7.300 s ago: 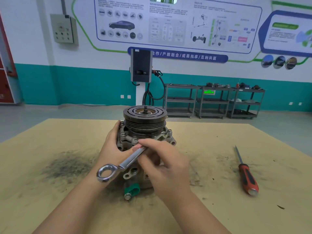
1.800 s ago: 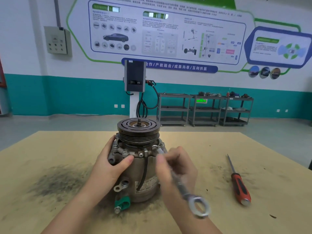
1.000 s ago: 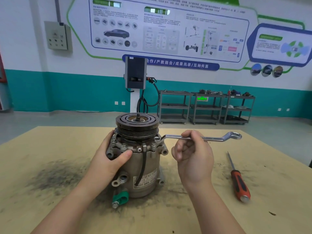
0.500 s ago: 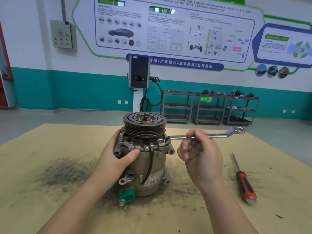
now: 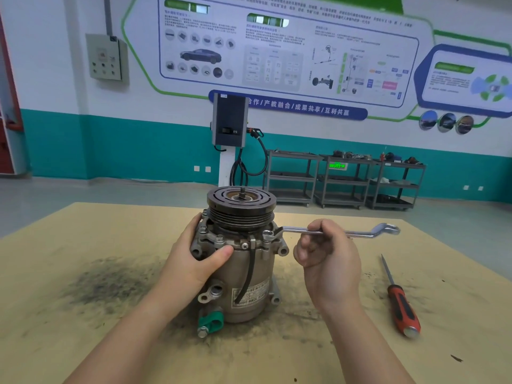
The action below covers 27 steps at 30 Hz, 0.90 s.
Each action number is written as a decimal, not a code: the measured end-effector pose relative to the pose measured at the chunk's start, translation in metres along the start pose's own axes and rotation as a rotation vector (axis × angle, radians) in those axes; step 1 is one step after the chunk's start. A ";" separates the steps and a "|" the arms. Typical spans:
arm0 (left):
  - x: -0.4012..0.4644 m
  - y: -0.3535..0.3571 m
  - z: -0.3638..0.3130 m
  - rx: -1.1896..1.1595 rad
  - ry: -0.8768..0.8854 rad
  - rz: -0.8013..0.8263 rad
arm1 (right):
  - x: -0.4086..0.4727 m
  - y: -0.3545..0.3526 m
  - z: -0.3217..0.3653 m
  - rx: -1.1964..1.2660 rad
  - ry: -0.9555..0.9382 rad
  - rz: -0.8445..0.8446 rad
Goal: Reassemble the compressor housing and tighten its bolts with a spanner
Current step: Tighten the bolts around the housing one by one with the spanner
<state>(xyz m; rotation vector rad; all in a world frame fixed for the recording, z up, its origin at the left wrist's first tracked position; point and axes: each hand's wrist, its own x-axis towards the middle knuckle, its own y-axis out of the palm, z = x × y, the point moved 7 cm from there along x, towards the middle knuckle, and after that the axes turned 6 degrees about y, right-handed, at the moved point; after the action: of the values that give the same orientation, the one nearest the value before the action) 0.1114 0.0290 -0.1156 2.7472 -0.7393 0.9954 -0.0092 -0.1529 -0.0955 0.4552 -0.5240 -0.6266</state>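
Observation:
The compressor (image 5: 249,284) stands upright on the tan table (image 5: 83,314), its dark grooved pulley (image 5: 241,208) on top. My left hand (image 5: 201,256) grips the housing's bolted flange from the left, thumb across the front. A silver ring spanner (image 5: 363,232) lies level to the right, its near ring seated on a flange bolt (image 5: 267,234). My right hand (image 5: 327,253) holds the spanner's shaft at mid-length with curled fingers. Other bolt heads show along the flange's front.
A red-handled screwdriver (image 5: 400,309) lies on the table at the right. Dark grime marks the tabletop left of the compressor. A green-capped fitting (image 5: 210,322) sticks out at the compressor's base. Shelving carts and a charger post stand far behind.
The spanner swung from pointing toward me round to the right, and its ring now sits on the right-hand flange bolt. My left hand has kept its grip on the housing.

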 end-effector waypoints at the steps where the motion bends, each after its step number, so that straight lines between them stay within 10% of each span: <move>1: 0.000 0.000 0.000 0.000 0.002 0.002 | -0.003 0.003 0.006 -0.078 -0.084 0.021; 6: 0.001 -0.001 0.004 -0.004 0.001 -0.004 | -0.020 0.014 0.021 -0.285 -0.375 0.051; 14: 0.001 0.000 0.004 -0.002 0.009 0.004 | -0.005 -0.006 -0.004 0.101 -0.039 -0.119; 23: 0.003 0.001 0.007 -0.009 0.030 0.010 | -0.075 0.048 0.012 -0.626 -0.942 0.109; 27: 0.005 0.000 0.013 -0.017 0.015 0.007 | -0.079 0.067 -0.004 -0.723 -0.885 0.293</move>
<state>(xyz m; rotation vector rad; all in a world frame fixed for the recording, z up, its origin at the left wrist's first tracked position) 0.1225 0.0237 -0.1221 2.7215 -0.7525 1.0043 -0.0325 -0.0522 -0.0869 -0.6172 -1.1123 -0.6664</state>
